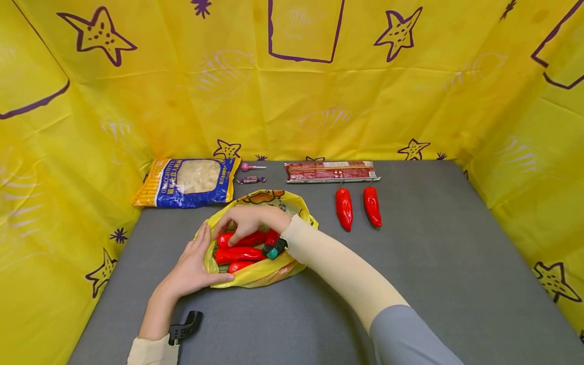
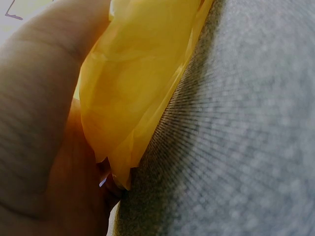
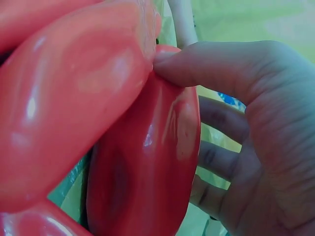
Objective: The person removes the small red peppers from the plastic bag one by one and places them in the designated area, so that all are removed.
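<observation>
A yellow plastic bag [image 1: 260,276] stands with its mouth spread wide, several glossy red peppers [image 1: 239,255] lying inside. My right hand [image 1: 244,220] reaches into it from the right. In the right wrist view, its thumb presses on one red pepper [image 3: 147,162] while the fingers curl round the far side. Another pepper [image 3: 74,88] overlaps that one. My left hand [image 1: 191,261] cups the bag's left side, fingers straight along the rim and thumb on the front edge. Close up in the left wrist view, the bag's yellow wall [image 2: 133,88] leans against the left hand.
Behind the bag lie a blue and yellow pasta packet [image 1: 196,182], a lollipop [image 1: 246,167] and a purple wrapped candy [image 1: 251,180]. A long red packet [image 1: 330,171] lies at the back. Two more red peppers [image 1: 344,209] rest on the grey table [image 1: 433,263]; patterned yellow cloth [image 1: 292,101] encloses it.
</observation>
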### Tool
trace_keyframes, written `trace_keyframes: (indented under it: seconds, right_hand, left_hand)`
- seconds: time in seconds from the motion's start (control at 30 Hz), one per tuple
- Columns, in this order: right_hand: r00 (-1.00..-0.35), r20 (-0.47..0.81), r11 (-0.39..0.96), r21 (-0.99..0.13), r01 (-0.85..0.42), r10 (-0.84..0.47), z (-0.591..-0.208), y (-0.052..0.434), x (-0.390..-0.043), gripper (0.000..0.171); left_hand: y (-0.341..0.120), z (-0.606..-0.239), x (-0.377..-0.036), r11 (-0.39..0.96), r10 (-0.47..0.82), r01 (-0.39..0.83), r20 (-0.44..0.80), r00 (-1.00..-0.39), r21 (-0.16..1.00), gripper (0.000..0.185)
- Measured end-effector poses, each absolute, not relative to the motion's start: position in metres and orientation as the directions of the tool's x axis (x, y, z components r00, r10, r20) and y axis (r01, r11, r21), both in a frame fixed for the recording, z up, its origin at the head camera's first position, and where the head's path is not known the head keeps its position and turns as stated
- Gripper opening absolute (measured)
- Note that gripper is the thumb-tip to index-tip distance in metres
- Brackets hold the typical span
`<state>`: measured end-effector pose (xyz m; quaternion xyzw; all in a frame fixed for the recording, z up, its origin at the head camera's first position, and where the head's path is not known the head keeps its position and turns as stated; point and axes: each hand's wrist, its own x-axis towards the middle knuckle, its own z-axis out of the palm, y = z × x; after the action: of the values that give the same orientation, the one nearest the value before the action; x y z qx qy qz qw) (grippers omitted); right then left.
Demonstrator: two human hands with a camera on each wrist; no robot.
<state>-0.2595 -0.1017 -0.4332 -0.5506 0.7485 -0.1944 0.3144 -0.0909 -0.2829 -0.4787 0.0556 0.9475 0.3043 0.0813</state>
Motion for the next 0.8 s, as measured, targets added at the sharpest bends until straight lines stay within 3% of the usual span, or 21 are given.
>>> trace_keyframes:
  seconds: [0.5, 0.8]
  right_hand:
    - [-0.179, -0.226, 0.275, -0.53, -0.802, -0.958, -0.427, -0.1, -0.254, 0.04]
    - [-0.19, -0.239, 0.293, -0.534, -0.793, -0.952, -0.419, -0.098, -0.254, 0.038]
  left_hand:
    - [-0.283, -0.479, -0.091, 0.811, 0.152, 0.056, -0.118, -0.981, 0.583, 0.145]
    - [-0.283, -0.48, -0.091, 0.812, 0.148, 0.05, -0.122, -0.981, 0.582, 0.146]
